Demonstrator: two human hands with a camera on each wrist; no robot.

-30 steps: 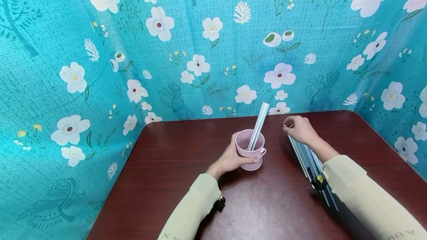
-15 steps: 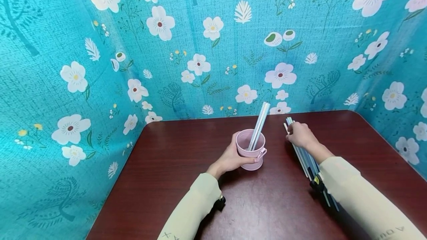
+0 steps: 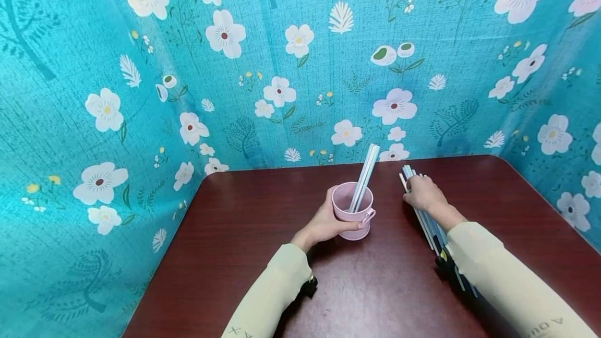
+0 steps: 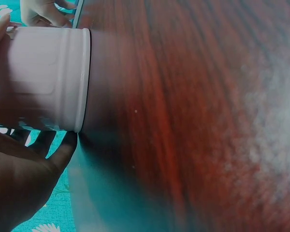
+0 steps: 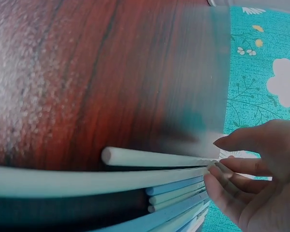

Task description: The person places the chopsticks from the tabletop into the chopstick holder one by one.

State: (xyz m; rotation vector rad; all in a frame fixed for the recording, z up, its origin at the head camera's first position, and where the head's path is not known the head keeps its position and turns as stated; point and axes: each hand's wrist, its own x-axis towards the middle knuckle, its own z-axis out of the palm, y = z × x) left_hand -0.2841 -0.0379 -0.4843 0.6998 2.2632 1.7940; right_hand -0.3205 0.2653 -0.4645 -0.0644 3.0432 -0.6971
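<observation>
Left hand (image 3: 327,218) gripping pink cup (image 3: 352,212) with two straws (image 3: 365,177); right hand (image 3: 423,193) pinching one stick from pile (image 3: 429,220) on table (image 3: 263,233).

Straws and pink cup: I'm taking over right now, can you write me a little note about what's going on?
Left hand grips the pink cup, upright on the table.
Right hand rests on the pile of straws lying flat beside the cup, fingertips touching a straw, none lifted yet.
Done: a few straws in the cup, leaning.
Left: the pile probably goes in next.
</observation>
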